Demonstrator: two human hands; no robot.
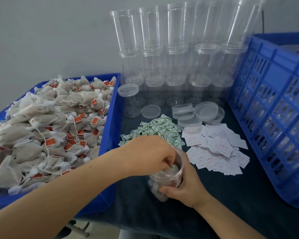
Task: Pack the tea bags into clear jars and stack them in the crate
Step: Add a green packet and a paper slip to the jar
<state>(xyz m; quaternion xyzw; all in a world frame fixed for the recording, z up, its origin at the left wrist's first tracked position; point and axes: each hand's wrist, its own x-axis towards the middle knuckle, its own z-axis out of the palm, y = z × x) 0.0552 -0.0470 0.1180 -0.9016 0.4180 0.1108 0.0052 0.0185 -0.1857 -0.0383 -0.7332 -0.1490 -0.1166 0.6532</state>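
Head view shows my right hand [183,185] gripping the jar [167,173] near the table's front edge while my left hand [150,156] pinches a small packet at its mouth, best pushed down among the tea bags without tipping it.

Single view only, from a head-worn wide-angle camera. It looks forward and steeply down over a dark blue cloth-covered table [205,195], close above the person's forearms. A plain grey wall [50,35] closes the far side. Edges show lens curvature.
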